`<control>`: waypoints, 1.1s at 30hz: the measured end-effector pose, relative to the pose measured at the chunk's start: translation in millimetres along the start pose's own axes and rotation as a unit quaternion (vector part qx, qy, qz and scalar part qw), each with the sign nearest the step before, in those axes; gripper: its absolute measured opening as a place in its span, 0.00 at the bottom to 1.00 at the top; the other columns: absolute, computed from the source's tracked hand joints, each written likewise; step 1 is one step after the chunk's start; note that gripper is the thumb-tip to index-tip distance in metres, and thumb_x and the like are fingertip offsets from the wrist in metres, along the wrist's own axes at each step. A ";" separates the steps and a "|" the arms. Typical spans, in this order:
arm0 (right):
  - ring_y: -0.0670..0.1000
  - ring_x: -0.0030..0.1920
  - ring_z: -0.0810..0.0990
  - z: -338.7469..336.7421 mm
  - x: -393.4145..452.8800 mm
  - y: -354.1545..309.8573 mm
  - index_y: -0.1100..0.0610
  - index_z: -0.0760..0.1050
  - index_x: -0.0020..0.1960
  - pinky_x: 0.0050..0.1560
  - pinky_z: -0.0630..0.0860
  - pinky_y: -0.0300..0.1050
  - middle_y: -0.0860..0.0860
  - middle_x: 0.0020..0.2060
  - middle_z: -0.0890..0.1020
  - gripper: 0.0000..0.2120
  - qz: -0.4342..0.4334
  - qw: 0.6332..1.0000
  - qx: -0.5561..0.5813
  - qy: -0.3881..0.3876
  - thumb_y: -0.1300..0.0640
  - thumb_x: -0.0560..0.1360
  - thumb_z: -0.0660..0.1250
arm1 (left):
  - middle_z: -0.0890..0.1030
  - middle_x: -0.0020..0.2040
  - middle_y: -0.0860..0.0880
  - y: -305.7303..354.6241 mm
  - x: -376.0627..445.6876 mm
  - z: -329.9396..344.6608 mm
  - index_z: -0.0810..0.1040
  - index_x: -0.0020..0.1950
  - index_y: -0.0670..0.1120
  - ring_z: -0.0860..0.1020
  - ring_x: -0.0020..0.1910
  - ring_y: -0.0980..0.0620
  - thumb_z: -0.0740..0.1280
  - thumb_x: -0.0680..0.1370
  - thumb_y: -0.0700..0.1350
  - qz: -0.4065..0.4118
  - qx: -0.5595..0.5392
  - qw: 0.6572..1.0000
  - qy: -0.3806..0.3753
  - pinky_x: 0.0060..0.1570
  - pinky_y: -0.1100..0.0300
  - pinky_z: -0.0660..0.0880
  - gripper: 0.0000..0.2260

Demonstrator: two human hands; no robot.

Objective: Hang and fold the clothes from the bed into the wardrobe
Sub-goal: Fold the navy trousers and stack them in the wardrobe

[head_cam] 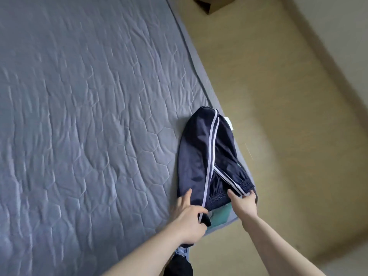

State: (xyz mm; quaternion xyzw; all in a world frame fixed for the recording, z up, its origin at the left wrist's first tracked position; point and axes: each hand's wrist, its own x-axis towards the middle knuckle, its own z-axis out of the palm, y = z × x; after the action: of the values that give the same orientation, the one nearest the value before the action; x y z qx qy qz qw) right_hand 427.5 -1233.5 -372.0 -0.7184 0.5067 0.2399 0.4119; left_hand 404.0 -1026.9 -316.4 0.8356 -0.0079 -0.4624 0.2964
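Dark navy track pants with white side stripes lie folded over near the right edge of the grey quilted mattress. My left hand grips the near end of the pants, thumb across the fabric and index finger lying on top. My right hand pinches the elastic cuff at the near right corner of the pants. A white label pokes out at the far end of the pants.
The mattress edge runs diagonally from the top middle down to the lower middle. Yellowish floor lies to its right. A brown box sits at the top by the bed. A teal patch shows under the pants at the mattress corner.
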 end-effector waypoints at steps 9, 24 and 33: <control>0.53 0.50 0.80 8.8 39.9 15.9 0.52 0.78 0.57 0.61 0.79 0.53 0.48 0.48 0.83 0.15 0.053 0.983 0.174 -0.009 0.51 0.73 0.76 | 0.51 0.84 0.51 -37.0 37.3 38.7 0.60 0.82 0.49 0.51 0.82 0.47 0.62 0.80 0.50 -0.049 0.071 0.996 0.008 0.80 0.47 0.50 0.30; 0.59 0.35 0.78 -10.3 -140.0 -86.8 0.59 0.75 0.43 0.32 0.78 0.51 0.56 0.34 0.80 0.04 -0.251 0.963 0.043 -0.090 0.66 0.75 0.65 | 0.86 0.41 0.47 -230.7 -96.0 -215.9 0.82 0.39 0.50 0.83 0.42 0.41 0.74 0.70 0.39 -0.281 -0.205 0.845 0.406 0.38 0.56 0.76 0.06; 0.47 0.32 0.72 43.4 -242.4 -132.9 0.52 0.69 0.39 0.36 0.73 0.48 0.46 0.32 0.76 0.09 -0.485 0.776 -0.282 -0.290 0.60 0.76 0.66 | 0.70 0.70 0.60 -182.9 -154.8 -200.1 0.66 0.75 0.56 0.70 0.70 0.59 0.77 0.67 0.46 -0.031 -0.013 0.972 0.231 0.68 0.61 0.67 0.38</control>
State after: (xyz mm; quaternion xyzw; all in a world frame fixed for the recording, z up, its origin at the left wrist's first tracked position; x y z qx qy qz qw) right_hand 463.6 -1049.1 -164.6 -0.8491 -0.1424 0.3376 0.3804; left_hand 423.3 -734.0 -210.2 0.9156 0.0925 -0.2663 0.2866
